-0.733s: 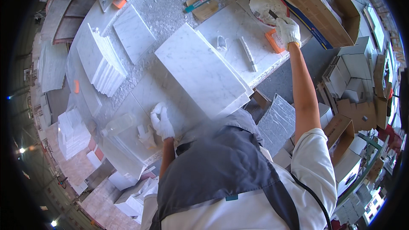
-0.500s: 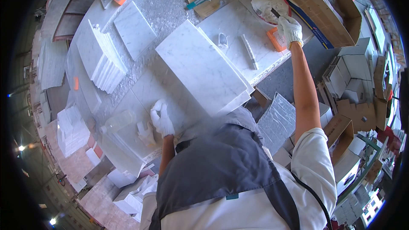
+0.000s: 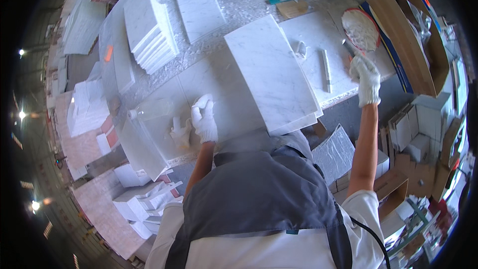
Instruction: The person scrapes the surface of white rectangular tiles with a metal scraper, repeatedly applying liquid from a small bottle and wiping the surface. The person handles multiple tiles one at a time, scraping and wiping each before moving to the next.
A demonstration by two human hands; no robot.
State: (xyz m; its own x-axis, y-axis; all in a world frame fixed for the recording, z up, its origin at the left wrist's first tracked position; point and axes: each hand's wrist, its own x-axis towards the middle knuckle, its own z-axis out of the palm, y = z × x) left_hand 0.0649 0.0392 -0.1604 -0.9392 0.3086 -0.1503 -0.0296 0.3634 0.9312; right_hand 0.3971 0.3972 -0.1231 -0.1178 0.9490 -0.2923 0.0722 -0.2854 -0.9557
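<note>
My right hand (image 3: 367,77), in a white knit glove, is closed around a small flat-bladed spatula (image 3: 347,47). The tool's tip is near a red-rimmed round bowl of white paste (image 3: 360,29), outside the rim. My left hand (image 3: 203,119), also gloved, hovers over the worktop with fingers curled and pinched; whether anything is between them is hidden. Between my hands lie stacked white marble tiles (image 3: 271,72), the upper one offset from the one below. Beside them are a white tube (image 3: 326,70) and a small whitish roll-like item (image 3: 300,50).
A leaning pile of tiles (image 3: 149,32) and a single tile (image 3: 200,10) lie at the far left. A clear bottle (image 3: 149,109) lies left of my left hand. An open cardboard box (image 3: 406,35) stands right of the bowl. A teal-handled cutter (image 3: 284,0) rests on cardboard.
My right hand has drawn the spatula back from over the paste to outside the bowl's rim. The view has turned, shifting the worktop rightward. My left hand stays curled.
</note>
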